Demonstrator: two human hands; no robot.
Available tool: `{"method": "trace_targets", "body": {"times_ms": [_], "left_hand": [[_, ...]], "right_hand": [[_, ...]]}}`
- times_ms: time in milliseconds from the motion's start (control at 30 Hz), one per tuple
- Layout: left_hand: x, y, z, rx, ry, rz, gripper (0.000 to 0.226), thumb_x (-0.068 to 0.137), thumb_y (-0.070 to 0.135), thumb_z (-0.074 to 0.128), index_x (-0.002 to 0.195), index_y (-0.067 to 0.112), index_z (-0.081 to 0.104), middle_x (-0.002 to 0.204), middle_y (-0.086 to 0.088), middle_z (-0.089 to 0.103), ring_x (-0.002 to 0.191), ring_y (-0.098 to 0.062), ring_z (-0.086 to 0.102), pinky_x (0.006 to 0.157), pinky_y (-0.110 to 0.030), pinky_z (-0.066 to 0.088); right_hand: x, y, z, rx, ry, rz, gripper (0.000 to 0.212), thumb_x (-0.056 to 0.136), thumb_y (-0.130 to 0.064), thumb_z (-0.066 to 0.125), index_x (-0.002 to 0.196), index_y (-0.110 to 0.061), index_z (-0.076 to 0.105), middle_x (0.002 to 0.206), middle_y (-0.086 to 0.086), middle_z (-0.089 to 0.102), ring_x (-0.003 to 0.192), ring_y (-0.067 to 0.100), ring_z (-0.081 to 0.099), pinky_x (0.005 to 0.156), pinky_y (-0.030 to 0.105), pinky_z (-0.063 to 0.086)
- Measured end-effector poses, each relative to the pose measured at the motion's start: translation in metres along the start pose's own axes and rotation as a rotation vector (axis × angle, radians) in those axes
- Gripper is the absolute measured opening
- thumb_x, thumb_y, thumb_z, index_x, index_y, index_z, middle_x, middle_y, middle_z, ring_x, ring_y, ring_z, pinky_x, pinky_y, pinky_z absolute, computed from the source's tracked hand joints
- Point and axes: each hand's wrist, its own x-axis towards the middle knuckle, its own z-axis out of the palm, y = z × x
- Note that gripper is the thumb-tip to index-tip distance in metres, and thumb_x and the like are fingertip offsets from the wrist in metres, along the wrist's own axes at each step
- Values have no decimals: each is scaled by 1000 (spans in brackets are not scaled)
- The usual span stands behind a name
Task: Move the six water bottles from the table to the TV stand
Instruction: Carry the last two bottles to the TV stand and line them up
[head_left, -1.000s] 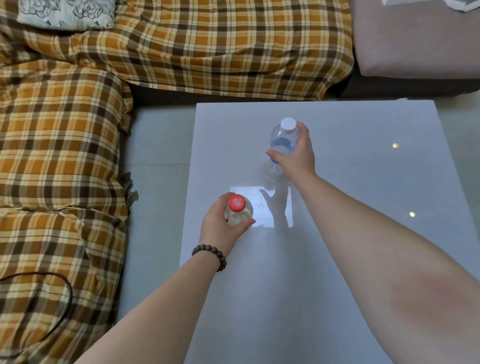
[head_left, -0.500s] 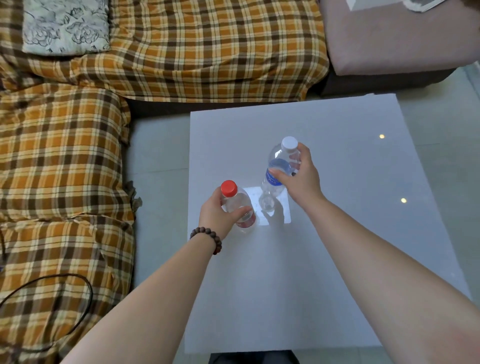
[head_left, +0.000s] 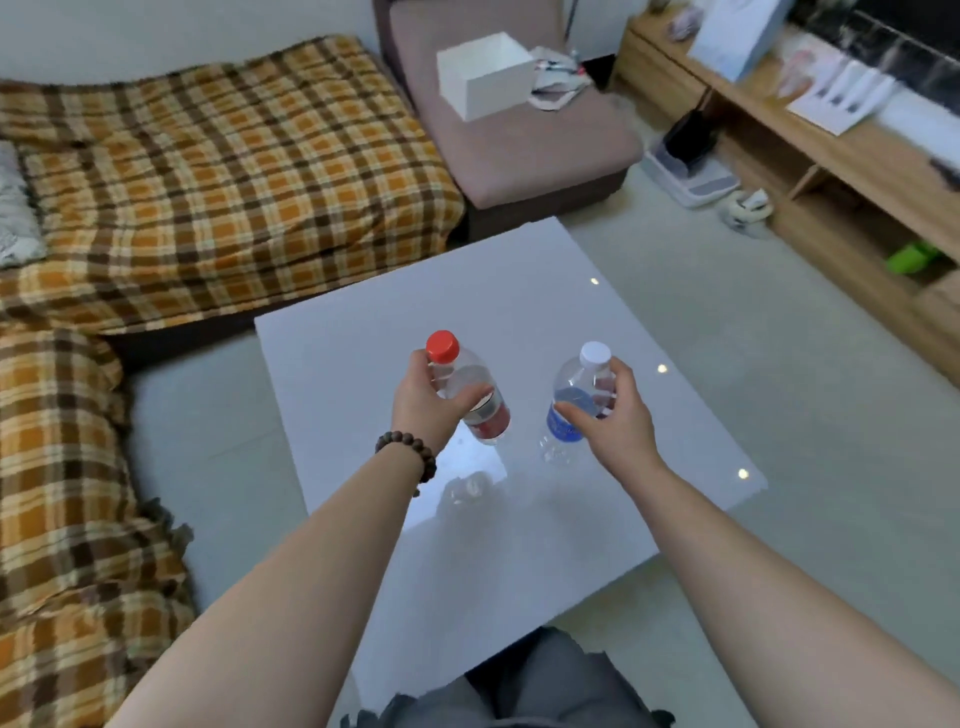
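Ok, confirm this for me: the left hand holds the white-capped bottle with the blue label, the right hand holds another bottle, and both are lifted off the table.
One thing is wrong. In the head view the left hand holds the red-capped bottle with the red label; the white-capped bottle with the blue label is in the right hand. The rest stands: both bottles are lifted off the table.

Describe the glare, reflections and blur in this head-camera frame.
Head view: the glossy table shows small ceiling-light spots and dim reflections below both bottles; the TV stand at upper right is smeared by motion blur; the red-capped bottle and white-capped bottle stay fairly sharp.
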Motion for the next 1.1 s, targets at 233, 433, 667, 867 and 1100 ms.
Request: {"method": "trace_targets", "body": {"times_ms": [233,433,667,867,1100], "left_hand": [[-31,22,73,52,-281,90,51,72,36,80,112,24,51,110,2,61,100,-17,59,67,-18,42],[-71,36,151,131,-519,162,52,73,39,78,114,20,53,110,2,62,97,-17,60,65,-18,42],[-119,59,253,201,-703,228,51,73,40,78,114,21,54,109,2,62,93,-12,60,72,-25,46],[-143,89,367,260,-727,248,52,72,39,79,112,20,53,103,3,61,89,-12,60,74,-27,46],[-155,134,486,366,-701,323,58,71,43,79,116,21,51,106,4,60,93,-16,60,79,-32,49]], "right_hand": [[-62,33,-61,76,251,114,74,71,-27,81,132,-32,40,121,2,54,107,20,57,96,39,49],[-120,73,-127,108,473,230,73,70,-25,81,130,-33,41,120,2,53,107,23,58,97,41,49],[-161,125,-220,103,678,343,75,70,-27,80,133,-32,41,121,2,54,104,20,59,95,40,49],[-160,183,-310,151,725,370,73,70,-29,80,131,-35,41,119,2,56,105,20,59,94,38,49],[-139,228,-425,183,741,364,71,70,-30,80,129,-38,42,118,0,55,106,19,58,95,39,49]]}}
